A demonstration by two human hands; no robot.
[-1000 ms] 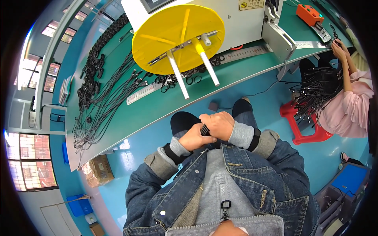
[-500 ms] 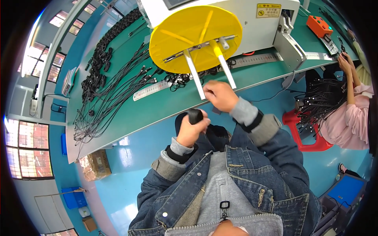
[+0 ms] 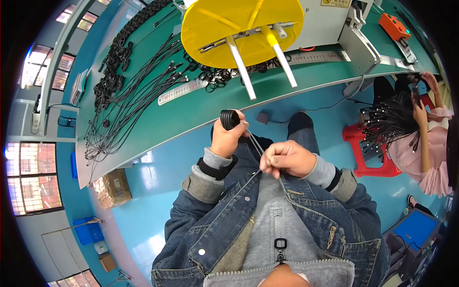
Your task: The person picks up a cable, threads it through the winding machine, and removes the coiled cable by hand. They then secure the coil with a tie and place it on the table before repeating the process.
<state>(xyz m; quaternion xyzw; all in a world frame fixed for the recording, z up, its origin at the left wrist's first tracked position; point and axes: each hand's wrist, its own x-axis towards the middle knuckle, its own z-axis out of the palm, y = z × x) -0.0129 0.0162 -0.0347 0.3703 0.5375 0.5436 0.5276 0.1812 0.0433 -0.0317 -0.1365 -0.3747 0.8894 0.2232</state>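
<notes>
My left hand (image 3: 224,139) is wrapped round a tight coil of black cable (image 3: 230,119), held in front of my body below the table edge. From the coil, thin strands of cable (image 3: 256,144) run down to the right. My right hand (image 3: 290,160) pinches their lower end between thumb and fingers; the tip itself is hidden. Beyond both hands stands a winding machine with a yellow disc (image 3: 246,45). Two bare rods stick out from it toward me, a silver rod (image 3: 241,69) and a partly yellow rod (image 3: 283,60).
On the green table (image 3: 138,129) lie several loose black cables (image 3: 129,103), a pile of coiled cables (image 3: 107,88) and a steel ruler (image 3: 184,90). An orange control box (image 3: 394,26) sits at the far right. A co-worker at right handles cables above a red stool (image 3: 366,160).
My right hand has left the rods and come down toward my chest, drawing strands from the coil. My left hand has risen slightly with the coil. The view has shifted.
</notes>
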